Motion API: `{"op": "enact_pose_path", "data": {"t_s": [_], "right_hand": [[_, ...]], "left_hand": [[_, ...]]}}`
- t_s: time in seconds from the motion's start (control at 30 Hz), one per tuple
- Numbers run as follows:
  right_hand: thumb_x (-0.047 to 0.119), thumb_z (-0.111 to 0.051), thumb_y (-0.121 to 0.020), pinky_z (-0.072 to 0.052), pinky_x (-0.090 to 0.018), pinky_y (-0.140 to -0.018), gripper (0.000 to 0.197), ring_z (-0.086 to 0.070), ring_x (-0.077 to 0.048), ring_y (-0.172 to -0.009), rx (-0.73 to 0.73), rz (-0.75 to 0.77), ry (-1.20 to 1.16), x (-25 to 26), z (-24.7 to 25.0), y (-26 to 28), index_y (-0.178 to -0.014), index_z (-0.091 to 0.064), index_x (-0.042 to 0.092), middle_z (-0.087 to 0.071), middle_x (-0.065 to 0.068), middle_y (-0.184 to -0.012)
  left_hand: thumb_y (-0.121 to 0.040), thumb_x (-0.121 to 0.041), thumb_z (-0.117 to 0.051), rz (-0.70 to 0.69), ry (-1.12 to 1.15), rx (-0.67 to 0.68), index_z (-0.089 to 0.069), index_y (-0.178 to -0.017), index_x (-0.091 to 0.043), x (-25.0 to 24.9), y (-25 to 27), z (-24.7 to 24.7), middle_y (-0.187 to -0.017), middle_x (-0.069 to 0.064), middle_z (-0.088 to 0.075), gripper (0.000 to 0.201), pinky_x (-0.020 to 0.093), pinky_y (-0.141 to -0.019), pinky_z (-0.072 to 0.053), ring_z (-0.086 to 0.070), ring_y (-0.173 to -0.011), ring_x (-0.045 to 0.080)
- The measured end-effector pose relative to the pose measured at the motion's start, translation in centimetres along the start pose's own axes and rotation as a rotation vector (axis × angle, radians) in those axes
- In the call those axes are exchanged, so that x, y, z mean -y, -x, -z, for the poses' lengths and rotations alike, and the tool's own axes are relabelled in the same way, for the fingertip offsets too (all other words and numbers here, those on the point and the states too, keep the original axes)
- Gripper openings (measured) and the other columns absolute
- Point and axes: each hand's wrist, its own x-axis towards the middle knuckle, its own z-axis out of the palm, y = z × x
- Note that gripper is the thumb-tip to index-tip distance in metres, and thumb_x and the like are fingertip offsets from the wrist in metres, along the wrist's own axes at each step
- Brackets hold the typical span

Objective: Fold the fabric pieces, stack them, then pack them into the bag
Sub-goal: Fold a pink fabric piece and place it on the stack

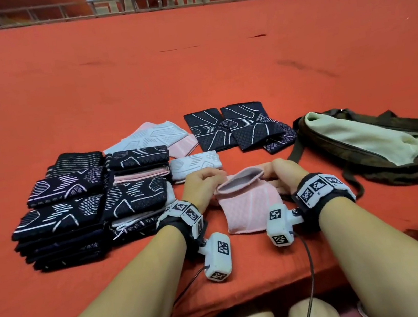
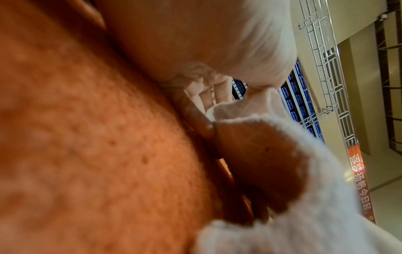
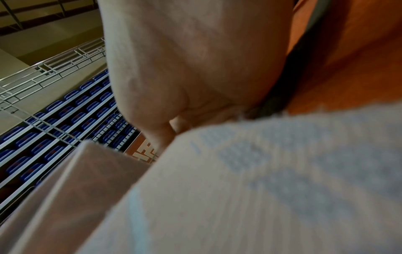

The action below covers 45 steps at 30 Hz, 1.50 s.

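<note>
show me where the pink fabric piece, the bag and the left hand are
pink fabric piece point(image 1: 249, 203), head view, on its flat lower panel
bag point(image 1: 377, 140), head view, on its pale lining
left hand point(image 1: 201, 186), head view, on its back

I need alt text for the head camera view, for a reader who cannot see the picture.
Both hands, left hand and right hand, grip the far edge of a pink knitted fabric piece on a red cloth-covered table. Stacks of folded dark patterned pieces lie to the left; an open brown fabric bag lies to the right.
</note>
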Motion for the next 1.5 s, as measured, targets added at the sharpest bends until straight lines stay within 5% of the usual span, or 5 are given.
{"op": "enact_pose_path", "data": {"t_s": [0.17,0.47,0.83,1.03,1.5], "right_hand": [[0.056,-0.064,-0.086,-0.041,-0.022,-0.047,0.047,-0.062,-0.009,-0.054,0.095,-0.023,0.079,0.5,0.1,0.5,-0.111,-0.070,0.018,-0.075,0.004,-0.106],[0.018,-0.087,-0.079,-0.053,-0.024,-0.067,0.033,-0.069,-0.016,-0.083,0.019,0.140,0.131,-0.7,0.1,-0.3,-0.110,-0.076,0.019,-0.076,-0.005,-0.098],[0.069,-0.084,-0.062,-0.053,-0.029,-0.073,0.065,-0.072,-0.018,-0.093,0.041,0.114,0.126,-0.8,0.0,-0.1,-0.106,-0.077,0.021,-0.077,0.003,-0.101],[0.012,-0.089,-0.073,-0.055,-0.020,-0.068,0.048,-0.075,-0.009,-0.086,0.138,0.198,0.152,-1.0,0.7,0.2,-0.118,-0.072,0.017,-0.078,-0.001,-0.104],[0.019,-0.091,-0.068,-0.054,-0.036,-0.100,0.075,-0.070,-0.017,-0.109,0.129,0.203,-0.005,-1.2,0.7,0.7,-0.135,-0.058,0.015,-0.072,0.001,-0.122]], "left_hand": [[-0.081,0.005,-0.072,-0.068,-0.096,-0.019,-0.076,-0.091,-0.006,0.3,-0.5,0.0,-0.086,0.000,-0.071,0.015,0.006,-0.062,-0.046,-0.062,-0.074,0.007],[-0.087,-0.004,-0.071,-0.042,-0.041,-0.010,-0.075,-0.096,-0.005,0.3,-0.2,-0.1,-0.081,0.003,-0.069,0.010,0.020,-0.046,-0.051,-0.060,-0.064,0.015],[-0.087,0.001,-0.071,-0.033,-0.068,0.014,-0.068,-0.105,-0.008,0.4,0.0,0.0,-0.080,0.008,-0.066,0.020,0.022,-0.036,-0.047,-0.053,-0.043,0.012],[-0.083,-0.004,-0.077,-0.068,-0.033,-0.055,-0.070,-0.101,-0.010,0.8,-0.2,-0.3,-0.093,0.015,-0.070,0.020,0.022,-0.040,-0.049,-0.059,-0.055,0.016],[-0.075,0.011,-0.077,-0.083,0.032,-0.059,-0.061,-0.112,-0.009,0.9,-0.1,-0.2,-0.095,0.008,-0.072,0.045,0.025,-0.063,-0.055,-0.068,-0.080,0.016]]}}
